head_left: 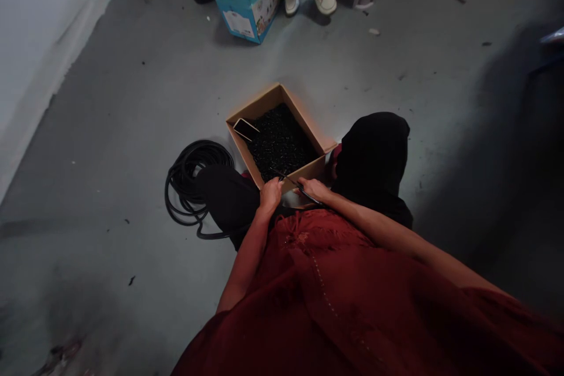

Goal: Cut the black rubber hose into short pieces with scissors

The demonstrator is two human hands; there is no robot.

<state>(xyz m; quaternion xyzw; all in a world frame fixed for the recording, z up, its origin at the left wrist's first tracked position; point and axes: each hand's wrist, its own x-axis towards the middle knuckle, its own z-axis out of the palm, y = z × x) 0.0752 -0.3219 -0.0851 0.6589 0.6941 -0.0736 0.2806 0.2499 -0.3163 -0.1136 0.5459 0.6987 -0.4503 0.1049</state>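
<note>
Black is shared by the tubing (181, 175) and small pieces (282, 141); the box (259, 107) is coloured brown, the garment (286, 305) dark red.

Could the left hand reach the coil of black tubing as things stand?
Probably, but not straight across: the left knee stands between the left hand and the coil, so reaching over it seems needed.

Both hands (270, 192) at cardboard box (259, 108)
</note>
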